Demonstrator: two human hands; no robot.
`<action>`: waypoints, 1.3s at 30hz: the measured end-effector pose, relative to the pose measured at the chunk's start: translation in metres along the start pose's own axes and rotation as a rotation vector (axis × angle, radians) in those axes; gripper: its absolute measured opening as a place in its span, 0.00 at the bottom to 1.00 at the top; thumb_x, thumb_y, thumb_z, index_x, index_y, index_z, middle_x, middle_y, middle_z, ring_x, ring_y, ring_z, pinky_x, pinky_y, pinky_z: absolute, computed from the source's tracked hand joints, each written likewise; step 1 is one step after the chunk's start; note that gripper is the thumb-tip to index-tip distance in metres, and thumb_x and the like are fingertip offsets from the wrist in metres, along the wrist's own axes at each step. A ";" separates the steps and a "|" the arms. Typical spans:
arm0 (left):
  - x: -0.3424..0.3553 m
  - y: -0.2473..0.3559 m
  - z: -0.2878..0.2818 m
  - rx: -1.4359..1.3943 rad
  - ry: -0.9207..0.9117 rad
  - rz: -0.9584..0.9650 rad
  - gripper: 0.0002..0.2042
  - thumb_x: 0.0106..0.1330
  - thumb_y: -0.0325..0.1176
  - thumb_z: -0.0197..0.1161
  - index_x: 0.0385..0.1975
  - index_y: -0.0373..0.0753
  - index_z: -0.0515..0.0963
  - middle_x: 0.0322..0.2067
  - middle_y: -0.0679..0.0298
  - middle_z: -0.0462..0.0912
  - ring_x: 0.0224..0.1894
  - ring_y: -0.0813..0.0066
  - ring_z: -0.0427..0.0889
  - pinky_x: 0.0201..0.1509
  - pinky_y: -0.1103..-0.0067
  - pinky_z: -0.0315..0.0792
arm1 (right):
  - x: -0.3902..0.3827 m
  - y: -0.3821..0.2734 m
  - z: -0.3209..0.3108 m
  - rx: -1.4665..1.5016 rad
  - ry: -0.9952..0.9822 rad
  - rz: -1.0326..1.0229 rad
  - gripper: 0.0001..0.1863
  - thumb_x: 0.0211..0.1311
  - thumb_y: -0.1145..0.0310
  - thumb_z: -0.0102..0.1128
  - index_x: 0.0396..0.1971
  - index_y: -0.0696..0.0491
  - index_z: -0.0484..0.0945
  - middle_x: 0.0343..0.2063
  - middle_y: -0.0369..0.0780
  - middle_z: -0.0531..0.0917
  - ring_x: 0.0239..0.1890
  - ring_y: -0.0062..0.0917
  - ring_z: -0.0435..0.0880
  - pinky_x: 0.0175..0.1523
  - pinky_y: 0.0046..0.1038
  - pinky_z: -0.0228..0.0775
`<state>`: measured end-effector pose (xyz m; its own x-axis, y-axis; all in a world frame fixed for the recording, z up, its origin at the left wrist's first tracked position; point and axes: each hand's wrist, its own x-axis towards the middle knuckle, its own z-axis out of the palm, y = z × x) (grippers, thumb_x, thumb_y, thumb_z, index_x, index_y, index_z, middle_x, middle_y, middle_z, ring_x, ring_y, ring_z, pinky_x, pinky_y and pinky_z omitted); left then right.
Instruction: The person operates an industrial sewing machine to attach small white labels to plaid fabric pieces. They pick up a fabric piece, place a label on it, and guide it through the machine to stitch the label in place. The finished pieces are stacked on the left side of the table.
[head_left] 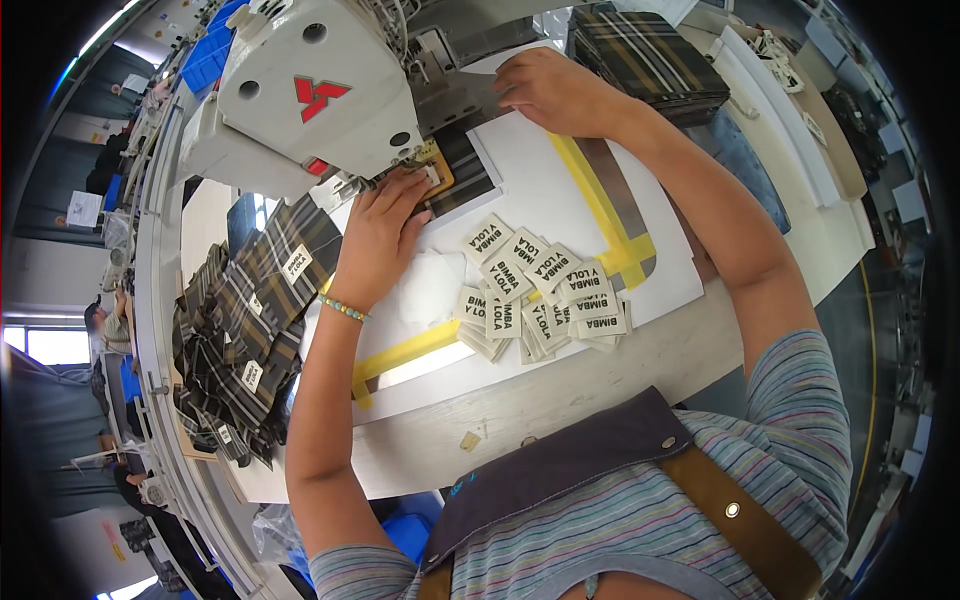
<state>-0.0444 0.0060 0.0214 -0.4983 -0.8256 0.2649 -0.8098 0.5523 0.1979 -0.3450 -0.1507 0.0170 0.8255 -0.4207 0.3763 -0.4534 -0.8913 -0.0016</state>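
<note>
Under the head of a white sewing machine (pixel 315 85), my left hand (pixel 385 235) lies with its fingers stretched forward beside the presser foot. Its fingertips touch the work next to a small yellow frame piece (pixel 437 168). A dark plaid fabric piece (pixel 465 172) shows in the cutout of a white template sheet (pixel 540 190) edged with yellow tape. My right hand (pixel 555 92) rests at the sheet's far edge, fingers slightly bent and nothing visible in them. Close to my left hand, a loose heap of cream printed labels (pixel 508 275) sits on the sheet.
Plaid pieces with labels on them (pixel 250 330) are heaped left of the machine. A neat stack of plaid fabric (pixel 648 62) stands at the back right, near a white ledge (pixel 790 125). The pale table edge (pixel 560 400) runs before my apron (pixel 560 465).
</note>
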 end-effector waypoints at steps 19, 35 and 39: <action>-0.003 -0.009 -0.003 0.036 0.015 0.058 0.18 0.69 0.32 0.63 0.57 0.37 0.79 0.61 0.62 0.79 0.58 0.57 0.75 0.62 0.69 0.68 | -0.003 -0.002 0.017 -0.075 0.179 -0.024 0.06 0.60 0.71 0.63 0.36 0.49 0.87 0.43 0.32 0.86 0.59 0.25 0.77 0.74 0.47 0.55; -0.017 -0.038 0.000 -0.189 0.179 -0.229 0.11 0.66 0.27 0.64 0.46 0.34 0.83 0.49 0.55 0.84 0.49 0.52 0.78 0.58 0.65 0.70 | 0.003 -0.024 0.014 0.182 0.118 -0.031 0.12 0.67 0.69 0.61 0.47 0.53 0.86 0.51 0.38 0.85 0.63 0.30 0.76 0.76 0.44 0.54; -0.031 -0.049 -0.012 -0.105 0.248 -0.319 0.14 0.60 0.31 0.72 0.45 0.37 0.85 0.46 0.60 0.83 0.52 0.58 0.78 0.60 0.67 0.71 | 0.005 -0.050 0.011 0.226 0.068 -0.110 0.16 0.68 0.65 0.61 0.51 0.54 0.84 0.56 0.40 0.83 0.66 0.31 0.74 0.76 0.45 0.54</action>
<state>0.0149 0.0060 0.0151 -0.1277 -0.9111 0.3918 -0.8690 0.2932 0.3985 -0.3145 -0.1102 0.0082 0.8376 -0.3137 0.4472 -0.2694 -0.9494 -0.1613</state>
